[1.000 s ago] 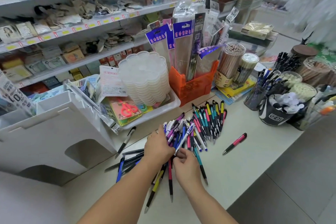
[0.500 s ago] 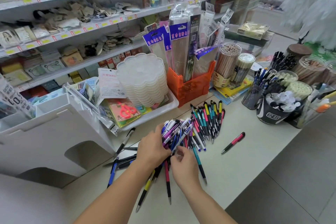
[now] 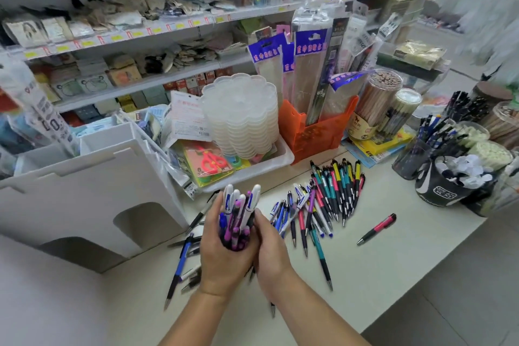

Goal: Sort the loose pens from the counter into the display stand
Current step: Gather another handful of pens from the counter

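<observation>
Pens of white and purple point(image 3: 238, 213) stand bunched upright at lower centre, left hand point(image 3: 222, 255) curled round them and right hand point(image 3: 271, 250) closing its fingers against the same bundle. Gathering looks done for this batch; next the bundle must travel to the white display stand point(image 3: 92, 177) at frame left, while loose pens point(image 3: 328, 199) wait on the counter point(image 3: 393, 261) to the right.

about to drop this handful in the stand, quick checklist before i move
1. Bundle of pens gripped by both the left hand and right hand: ok.
2. Pens in the bundle upright, caps up: ok.
3. White display stand close on the left: ok.
4. Free room in the stand's compartments: cannot tell.
5. Counter cleared: not ok, the loose pile and a lone red pen remain.
</observation>
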